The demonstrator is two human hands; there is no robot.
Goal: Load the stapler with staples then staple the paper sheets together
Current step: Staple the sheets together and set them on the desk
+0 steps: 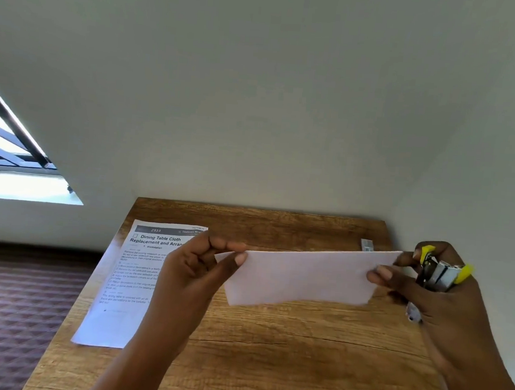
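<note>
A white stack of paper sheets (302,278) is held level in the air above the wooden table (269,363). My left hand (193,269) pinches its left edge between thumb and fingers. My right hand (444,299) grips a small metal stapler with yellow ends (441,273), and its thumb and fingertips also touch the paper's right edge. The stapler's mouth sits at the paper's upper right corner. I cannot see any staple in the paper.
A printed instruction sheet (125,280) lies on the table's left side, hanging over the edge. A small grey staple box (366,244) sits at the far right of the table. A wall rises behind, a window (12,159) at left, patterned carpet (14,305) below.
</note>
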